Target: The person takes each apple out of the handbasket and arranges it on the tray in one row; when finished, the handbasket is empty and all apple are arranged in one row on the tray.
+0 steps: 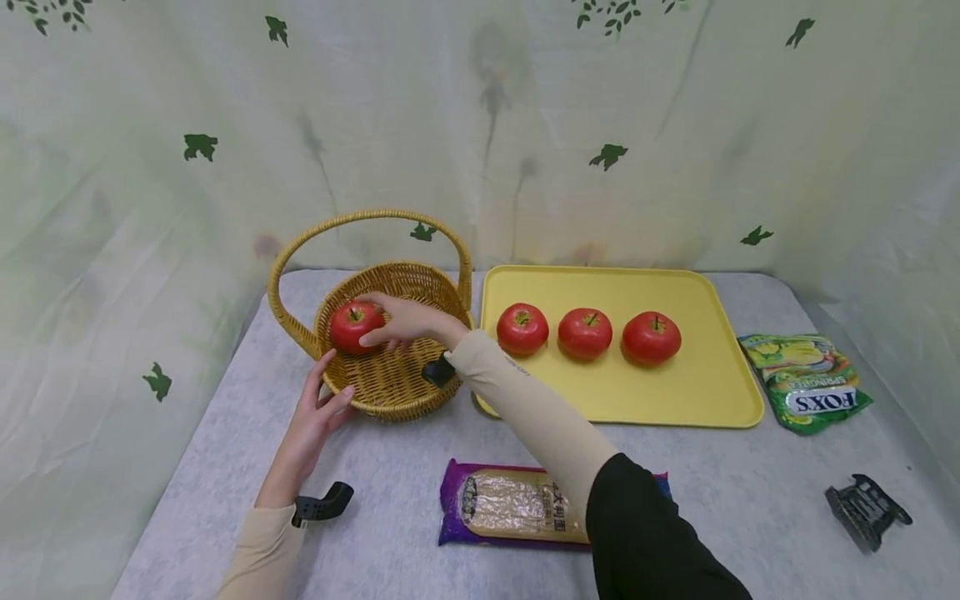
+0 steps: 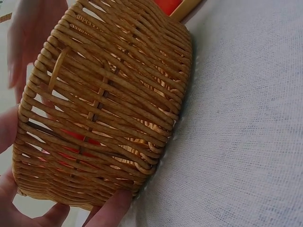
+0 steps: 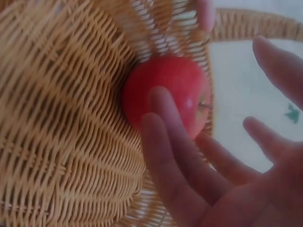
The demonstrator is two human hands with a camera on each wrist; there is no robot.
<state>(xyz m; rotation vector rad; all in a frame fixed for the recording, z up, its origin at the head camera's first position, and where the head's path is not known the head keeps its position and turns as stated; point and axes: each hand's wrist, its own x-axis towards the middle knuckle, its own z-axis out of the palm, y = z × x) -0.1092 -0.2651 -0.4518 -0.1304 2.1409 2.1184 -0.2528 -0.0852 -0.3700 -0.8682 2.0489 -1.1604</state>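
Observation:
A red apple (image 1: 357, 327) lies inside the wicker basket (image 1: 401, 407), against its left wall. Over the basket, my right hand (image 1: 411, 320) is beside the apple with loosely extended fingers. In the right wrist view two fingers (image 3: 163, 137) overlap the apple (image 3: 163, 87), and the other digits stand apart from it; whether any touch it I cannot tell. My left hand (image 1: 313, 423) holds the basket at its front left. The left wrist view has its fingers (image 2: 113, 208) against the woven wall (image 2: 109, 104), with red showing through the gaps.
Three more apples (image 1: 585, 333) sit in a row on a yellow tray (image 1: 705, 400) right of the basket. A purple noodle packet (image 1: 517, 504) lies in front, partly under the right arm. A green Fox's bag (image 1: 810, 383) and a black plastic object (image 1: 867, 510) are at the right.

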